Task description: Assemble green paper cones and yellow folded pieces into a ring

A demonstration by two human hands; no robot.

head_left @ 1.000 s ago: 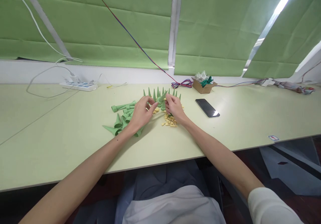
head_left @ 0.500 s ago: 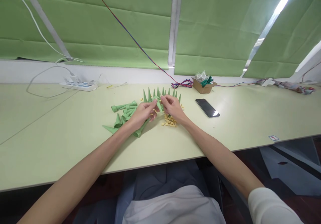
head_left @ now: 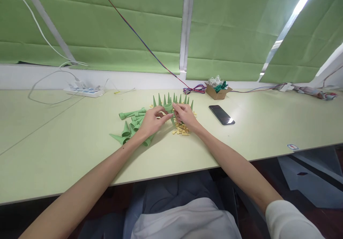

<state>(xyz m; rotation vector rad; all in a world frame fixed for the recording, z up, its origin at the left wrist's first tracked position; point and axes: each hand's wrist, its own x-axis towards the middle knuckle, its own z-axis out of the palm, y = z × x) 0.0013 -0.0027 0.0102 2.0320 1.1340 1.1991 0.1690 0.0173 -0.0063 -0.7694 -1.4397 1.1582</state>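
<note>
A green cone (head_left: pixel 168 107) is between my hands, its round open end up and its point down toward the front. My left hand (head_left: pixel 154 120) is closed on it from the left, thumb and fingers around its upper part. From the right, my right hand (head_left: pixel 185 115) pinches at the cone's rim; any small part in those fingertips is hidden. Behind my hands stand several upright green cones (head_left: pixel 159 99) in rows. Left of my left hand lies a pile of green cones (head_left: pixel 125 129). Small yellow pieces (head_left: pixel 182 129) lie heaped beneath my right hand.
A black phone (head_left: pixel 222 115) lies right of my hands. Behind it stands a small cardboard box (head_left: pixel 217 93) with plastic and green material, beside coiled cable (head_left: pixel 194 89). A white power strip (head_left: pixel 85 90) is at the back left.
The held cone has turned so that its open end faces up and its tip points down. My left hand's fingers have shifted round it; my right hand has hardly moved.
</note>
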